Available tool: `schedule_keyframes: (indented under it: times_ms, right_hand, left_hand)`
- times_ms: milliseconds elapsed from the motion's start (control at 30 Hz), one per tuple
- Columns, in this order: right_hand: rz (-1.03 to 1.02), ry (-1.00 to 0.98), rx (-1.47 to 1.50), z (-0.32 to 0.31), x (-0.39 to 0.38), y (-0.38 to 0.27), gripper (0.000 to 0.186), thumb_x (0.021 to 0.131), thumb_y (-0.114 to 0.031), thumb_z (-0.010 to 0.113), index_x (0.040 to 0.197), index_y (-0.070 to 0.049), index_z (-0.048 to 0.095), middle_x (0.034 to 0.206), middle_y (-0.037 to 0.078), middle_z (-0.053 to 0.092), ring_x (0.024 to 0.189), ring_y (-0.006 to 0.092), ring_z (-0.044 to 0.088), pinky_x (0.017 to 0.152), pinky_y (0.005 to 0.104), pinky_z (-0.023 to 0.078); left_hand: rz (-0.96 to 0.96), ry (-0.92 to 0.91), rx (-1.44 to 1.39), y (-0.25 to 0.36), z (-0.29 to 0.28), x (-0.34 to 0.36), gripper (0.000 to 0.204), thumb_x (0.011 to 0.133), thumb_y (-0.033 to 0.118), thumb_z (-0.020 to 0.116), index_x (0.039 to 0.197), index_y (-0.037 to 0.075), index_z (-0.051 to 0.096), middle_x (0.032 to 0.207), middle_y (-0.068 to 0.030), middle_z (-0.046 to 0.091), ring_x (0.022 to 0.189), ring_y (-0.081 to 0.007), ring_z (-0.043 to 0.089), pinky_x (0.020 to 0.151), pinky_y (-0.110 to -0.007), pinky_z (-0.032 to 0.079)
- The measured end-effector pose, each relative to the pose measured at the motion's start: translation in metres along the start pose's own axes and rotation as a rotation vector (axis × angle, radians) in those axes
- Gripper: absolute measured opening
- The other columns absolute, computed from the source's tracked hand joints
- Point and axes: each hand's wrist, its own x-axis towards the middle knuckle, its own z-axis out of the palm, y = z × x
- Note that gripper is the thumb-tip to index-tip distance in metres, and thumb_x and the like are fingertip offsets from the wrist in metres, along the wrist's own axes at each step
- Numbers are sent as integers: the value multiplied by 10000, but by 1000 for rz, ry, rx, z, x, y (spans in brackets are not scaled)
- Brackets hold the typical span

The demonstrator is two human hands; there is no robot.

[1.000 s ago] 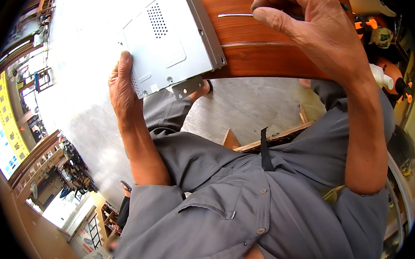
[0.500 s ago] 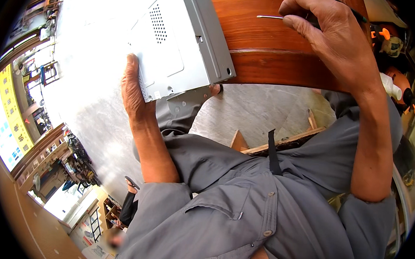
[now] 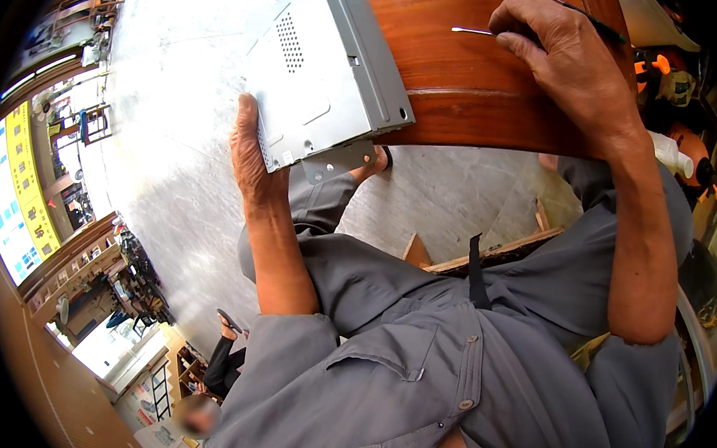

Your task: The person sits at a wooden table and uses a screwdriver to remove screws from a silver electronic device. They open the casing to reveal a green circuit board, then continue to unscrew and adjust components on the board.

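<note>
A grey sheet-metal case (image 3: 318,82) with a patch of vent holes and a perforated bracket (image 3: 337,164) rests tilted at the left edge of the reddish wooden table (image 3: 480,108). My left hand (image 3: 254,156) is closed on its lower left side, thumb along the edge, other fingers hidden. Over the table, right of the case, my right hand (image 3: 561,68) has curled fingers around a thin screwdriver (image 3: 473,31), its metal shaft pointing left and its handle mostly hidden. Just beyond that hand lies a slim dark rod (image 3: 592,21).
Orange-and-black clamp-like tools (image 3: 660,63) and a white plastic pipe (image 3: 670,157) crowd the right side. Wooden boards (image 3: 539,223) are below the table, around my legs. Another person (image 3: 223,363) is at the lower left, beyond the pale floor (image 3: 167,130).
My right hand and the screwdriver have shifted right, away from the case. My left hand still grips the case, which appears slightly further right as the whole view has shifted.
</note>
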Motion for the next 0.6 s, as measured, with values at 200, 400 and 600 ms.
schedule_keyframes:
  times_ms: [200, 400, 600]
  right_hand:
    - [-2, -16, 176, 1, 6, 5, 145, 914, -82, 707, 1008, 28, 694, 962, 198, 702, 942, 357, 684, 859, 412, 540]
    - [21, -100, 322, 8, 6, 13, 181, 923, -103, 700, 1017, 50, 705, 956, 170, 728, 893, 263, 700, 842, 367, 553]
    - [21, -174, 389, 0, 2, 12, 188, 912, -110, 714, 1018, 46, 721, 900, 151, 728, 836, 205, 691, 790, 336, 556]
  left_hand:
    - [48, -7, 57, 3, 15, -4, 483, 1043, 303, 642, 1299, -105, 608, 1176, -190, 710, 1019, -227, 721, 886, -336, 609]
    - [102, 2, 232, 2, 25, -5, 387, 1022, 278, 688, 1179, -75, 685, 1048, -139, 746, 909, -170, 727, 822, -286, 603]
    - [98, 30, 257, 0, 30, -6, 338, 1028, 261, 682, 1137, -59, 703, 1038, -115, 750, 889, -153, 725, 813, -274, 599]
